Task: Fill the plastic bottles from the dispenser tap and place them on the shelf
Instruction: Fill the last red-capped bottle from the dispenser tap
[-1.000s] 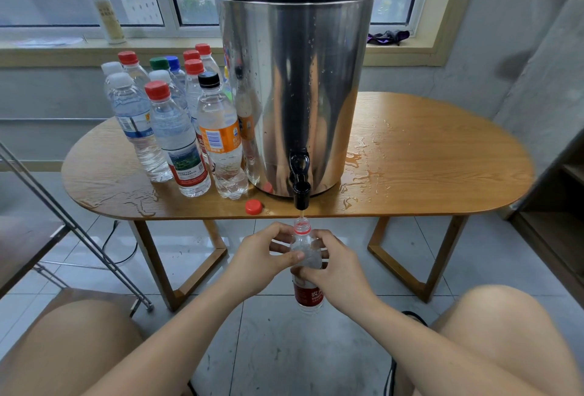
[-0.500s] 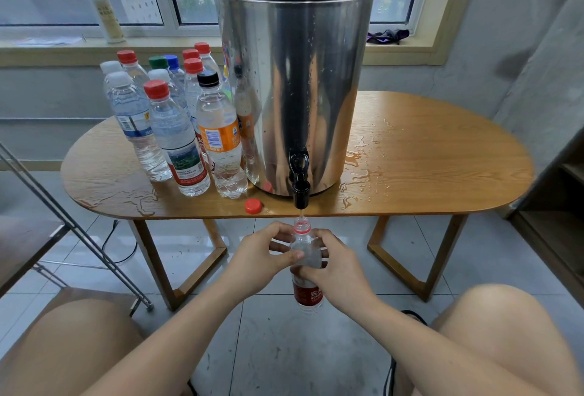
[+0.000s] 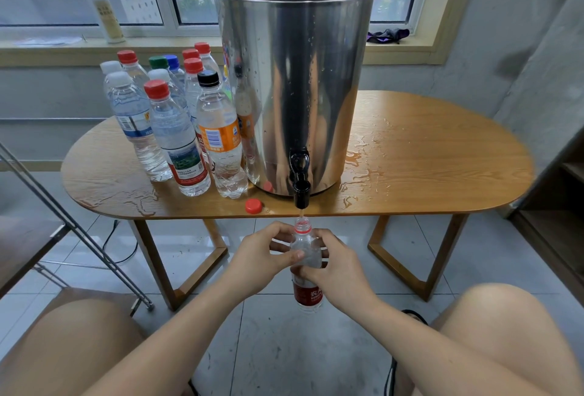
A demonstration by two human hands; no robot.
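**Steadying an open bottle beneath the running tap**

Holds the red-labelled plastic bottle [image 3: 306,256] upright below the near table edge, open mouth just under the black tap [image 3: 300,188] of the steel dispenser [image 3: 294,79], so as to catch the thin stream [image 3: 301,213] falling from the spout. Grips it with both hands: left hand [image 3: 262,253] curled round the shoulder with the thumb across the front, right hand [image 3: 335,266] wrapped round the body just lower, above the label. Likely doubles the grip to counter flexing thin plastic and growing weight, and to keep the narrow neck centred. Keeps the bottle out past the oval wooden table [image 3: 426,174], probably for want of room beneath a spout overhanging the edge. Leaves the loose red cap [image 3: 253,205] on the table near the tap, within reach for closing. Stands the capped bottles [image 3: 177,130] in a cluster at the left, beside the dispenser. Shows puddles [image 3: 360,171] on the wood right of the dispenser base, a warning of slippery handling. Shows part of a wooden shelf [image 3: 562,206] at the right edge. Fill level hard to judge behind the fingers.
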